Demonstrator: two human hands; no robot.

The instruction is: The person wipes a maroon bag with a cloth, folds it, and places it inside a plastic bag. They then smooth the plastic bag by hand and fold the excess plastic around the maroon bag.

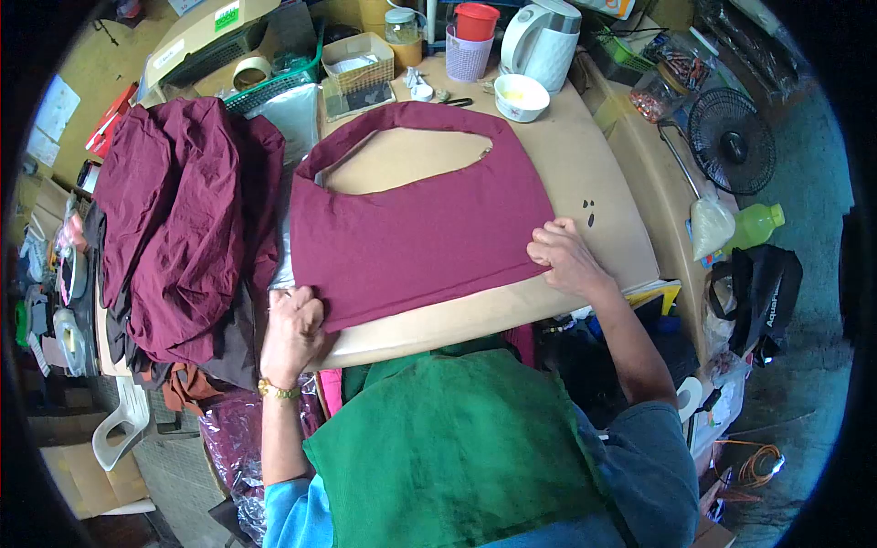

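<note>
A maroon cloth bag point(420, 233) with a wide curved handle lies flat on the tan tabletop point(512, 315), its handle toward the far side. My left hand point(294, 324) is closed on the bag's near left corner. At the near right corner, my right hand point(565, 254) has its fingers curled tight around the fabric edge. Between the two hands the bottom hem runs fairly straight, rising toward the right. The fingertips of both hands are tucked out of sight.
A heap of maroon cloth point(178, 228) lies left of the bag. Along the back stand a white bowl point(522, 97), a white kettle point(544, 46), a lilac cup point(469, 57) and a wicker basket point(358, 62). A black fan point(731, 142) is at the right.
</note>
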